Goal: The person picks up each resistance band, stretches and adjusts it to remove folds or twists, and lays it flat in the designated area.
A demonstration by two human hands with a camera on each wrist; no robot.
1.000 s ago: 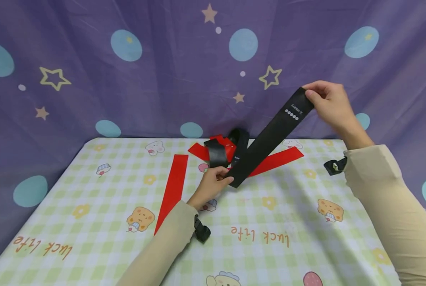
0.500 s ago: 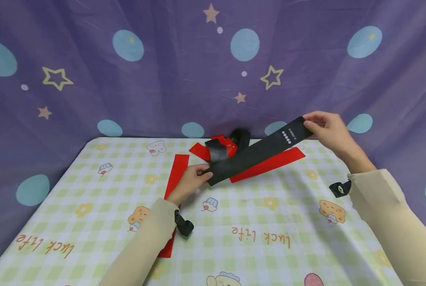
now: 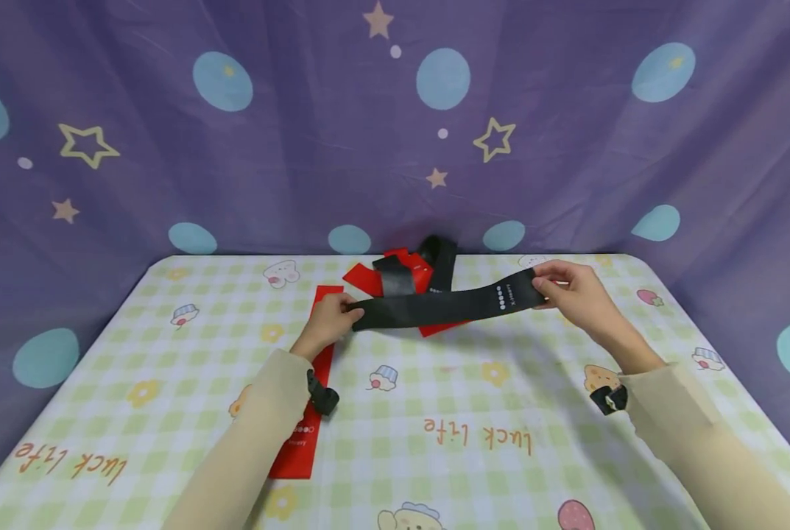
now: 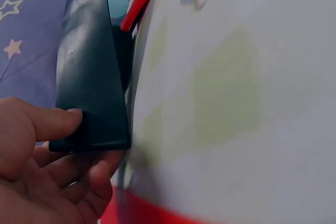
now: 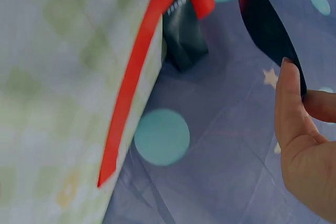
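Note:
A black resistance band (image 3: 428,308) with "X-Heavy" and a row of white dots stretches between both hands, sagging slightly above the table. My left hand (image 3: 328,318) pinches its left end; in the left wrist view the thumb lies over the band's end (image 4: 92,93) with fingers beneath. My right hand (image 3: 570,291) pinches the other end between thumb and fingers, as the right wrist view also shows. Under my left forearm lies a flat red band (image 3: 295,453). Another red band (image 3: 437,329) is mostly covered by the held one in the head view; its length (image 5: 131,82) shows in the right wrist view.
Behind the held band, a small heap of red bands (image 3: 364,280) and black bands (image 3: 444,265) sits at the table's back edge. A checked cloth (image 3: 467,486) covers the table. A purple curtain (image 3: 269,147) hangs right behind it.
The black band has swung from a steep slant to nearly level. My right hand has come down, and my left hand has moved left over the red band.

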